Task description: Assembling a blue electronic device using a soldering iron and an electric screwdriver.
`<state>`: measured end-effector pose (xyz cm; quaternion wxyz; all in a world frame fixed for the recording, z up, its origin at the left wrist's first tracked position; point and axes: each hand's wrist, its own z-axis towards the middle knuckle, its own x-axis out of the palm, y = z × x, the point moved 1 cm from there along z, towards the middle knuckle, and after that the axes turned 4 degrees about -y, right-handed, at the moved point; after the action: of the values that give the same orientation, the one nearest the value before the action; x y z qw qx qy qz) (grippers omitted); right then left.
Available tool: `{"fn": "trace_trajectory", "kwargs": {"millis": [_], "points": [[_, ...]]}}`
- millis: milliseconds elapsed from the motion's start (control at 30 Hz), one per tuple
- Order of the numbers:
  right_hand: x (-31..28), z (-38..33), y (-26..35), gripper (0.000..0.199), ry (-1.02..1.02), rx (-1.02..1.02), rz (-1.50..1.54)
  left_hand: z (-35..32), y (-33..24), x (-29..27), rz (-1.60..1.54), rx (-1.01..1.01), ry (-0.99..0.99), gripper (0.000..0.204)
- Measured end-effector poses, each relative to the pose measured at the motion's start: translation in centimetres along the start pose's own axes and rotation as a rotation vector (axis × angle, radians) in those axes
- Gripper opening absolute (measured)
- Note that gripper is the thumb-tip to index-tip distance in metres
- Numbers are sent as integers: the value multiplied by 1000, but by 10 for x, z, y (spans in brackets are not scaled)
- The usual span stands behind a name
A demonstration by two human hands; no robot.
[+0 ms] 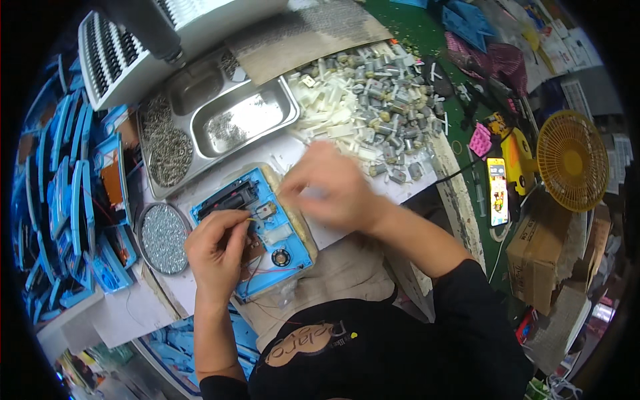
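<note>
A blue plastic toy housing (303, 257) lies open side up in front of me on a worn, padded edge. Inside it sit a black battery holder (230, 200), a small motor (267, 211), a whitish plastic gearbox piece (277, 233), a round black speaker (281, 257) and thin wires. My left hand (217, 247) rests over its left side, thumb and finger pinched together near the motor; what is between them is too small to make out. Above the far right corner is my right hand (330, 190), smeared by motion, fingers curled; whatever it holds is unclear.
A steel compartment tray (293, 110) holds metal bits and springs. Small motors (393, 100) and white plastic parts (327, 100) are heaped behind. A round dish of screws (163, 237) stands left, beside stacked blue housings (67, 193). Right are a phone (497, 193) and yellow fan (572, 160).
</note>
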<state>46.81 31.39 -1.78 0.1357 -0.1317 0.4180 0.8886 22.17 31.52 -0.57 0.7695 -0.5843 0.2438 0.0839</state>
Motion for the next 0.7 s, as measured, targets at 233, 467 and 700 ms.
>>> {"fn": "trace_trajectory", "kwargs": {"millis": [233,467,700], "points": [[-230,-33,-87,23,-1095,723,138,-4,-1,3,147,234,-67,10],[-277,-34,-68,26,-1206,520,-49,-10,1,10,362,273,-153,15],[-134,-79,23,18,-788,518,5,-6,0,18,403,251,-154,14]]}}
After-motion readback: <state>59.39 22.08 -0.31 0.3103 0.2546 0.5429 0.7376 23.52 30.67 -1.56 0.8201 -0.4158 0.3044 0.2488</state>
